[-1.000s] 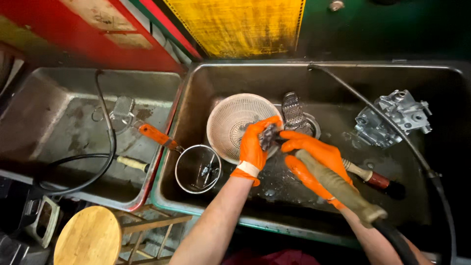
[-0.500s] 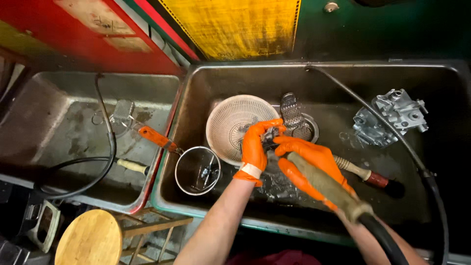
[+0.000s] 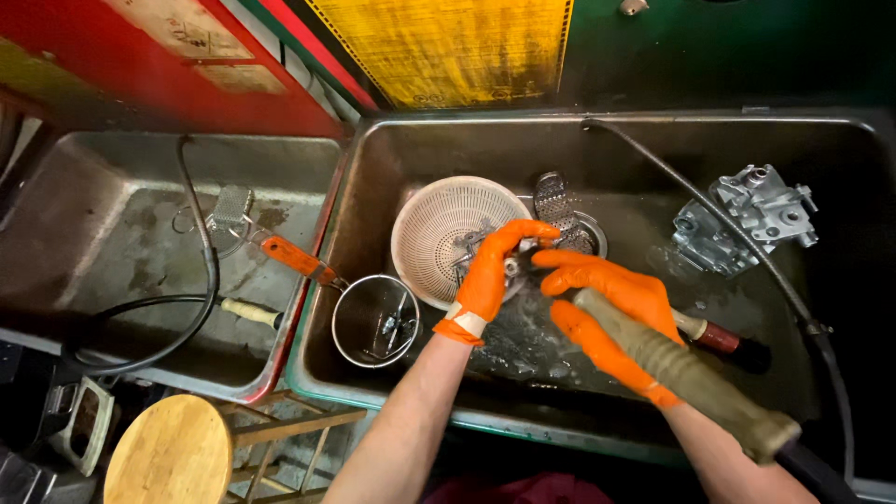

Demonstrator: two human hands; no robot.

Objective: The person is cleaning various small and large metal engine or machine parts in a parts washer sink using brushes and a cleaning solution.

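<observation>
Both my hands wear orange gloves over the right-hand sink (image 3: pixel 653 149). My left hand (image 3: pixel 487 275) pinches a small metal part (image 3: pixel 512 267) at the edge of a white plastic colander (image 3: pixel 439 229). My right hand (image 3: pixel 611 303) grips an olive-coloured spray wand (image 3: pixel 695 385) on a black hose, its tip aimed toward the part, with the forefinger stretched out close to it. Wet suds cover the sink floor below the hands.
A round wire strainer (image 3: pixel 375 322) with an orange handle rests across the sink divider. A grey aluminium casting (image 3: pixel 747 217), a drain grate (image 3: pixel 557 199) and a red-and-white handled brush (image 3: pixel 717 335) lie in the right sink. A black hose (image 3: pixel 201 280) loops through the left sink; a wooden stool (image 3: pixel 168 455) stands below.
My hands have drifted slightly down and left by the colander, and my right hand with the wand has closed in on the part.
</observation>
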